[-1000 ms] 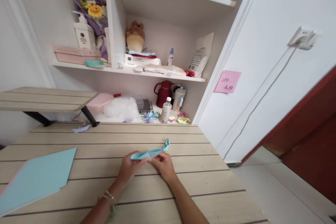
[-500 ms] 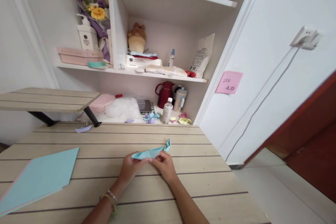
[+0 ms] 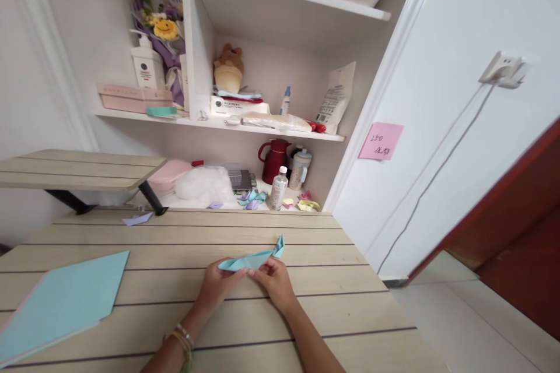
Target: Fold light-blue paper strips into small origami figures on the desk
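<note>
Two hands, your left hand [image 3: 217, 285] and your right hand [image 3: 275, 284], pinch the folded blue paper [image 3: 247, 261] between thumbs and fingers over the middle of the slatted table [image 3: 350, 306], thumb tips close together. A small folded blue piece [image 3: 279, 246] shows just past your right hand; a blue-topped stack of sheets [image 3: 72, 297] lies well to the left.

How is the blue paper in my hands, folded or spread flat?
Folded: the blue paper looks narrow and creased, in left hand and right hand.
</note>
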A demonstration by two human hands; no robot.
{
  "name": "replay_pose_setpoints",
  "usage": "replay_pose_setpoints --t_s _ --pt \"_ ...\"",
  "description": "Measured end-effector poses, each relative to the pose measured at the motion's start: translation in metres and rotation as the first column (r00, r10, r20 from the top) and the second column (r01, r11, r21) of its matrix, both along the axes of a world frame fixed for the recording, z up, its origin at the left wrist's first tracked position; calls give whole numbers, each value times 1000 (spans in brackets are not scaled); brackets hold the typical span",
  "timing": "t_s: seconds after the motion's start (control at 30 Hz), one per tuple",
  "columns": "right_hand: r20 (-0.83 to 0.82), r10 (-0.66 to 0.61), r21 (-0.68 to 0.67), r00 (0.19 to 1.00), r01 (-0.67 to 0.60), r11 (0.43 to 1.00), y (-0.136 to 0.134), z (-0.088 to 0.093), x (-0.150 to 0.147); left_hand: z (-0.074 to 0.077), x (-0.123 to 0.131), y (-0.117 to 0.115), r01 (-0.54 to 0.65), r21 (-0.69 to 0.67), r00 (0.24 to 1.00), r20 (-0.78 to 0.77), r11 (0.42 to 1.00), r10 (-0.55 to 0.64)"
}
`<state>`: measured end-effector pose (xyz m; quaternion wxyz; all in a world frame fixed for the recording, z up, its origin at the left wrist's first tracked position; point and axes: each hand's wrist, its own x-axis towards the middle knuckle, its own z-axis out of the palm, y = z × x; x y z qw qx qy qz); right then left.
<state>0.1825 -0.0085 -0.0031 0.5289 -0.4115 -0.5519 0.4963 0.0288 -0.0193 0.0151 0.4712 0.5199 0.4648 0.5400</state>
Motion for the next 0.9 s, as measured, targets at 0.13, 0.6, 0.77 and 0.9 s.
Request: replay_pose_setpoints --t_s 0.13,0.6,0.77,0.9 --pt "0 -5 2 1000 5 1000 0 -1 0 -6 -1 2 23 12 1000 10 1000 -23" --pt "-170 41 -79 985 -55 995 -3 1 0 3 1 1 3 -135 999 45 991 3" --pt "-234 31 -121 972 -61 991 -2 3 0 5 0 1 -5 -183 996 90 983 22" --pt "-293 54 -148 955 -101 984 -1 4 0 4 -3 4 -51 -238 979 182 970 96"
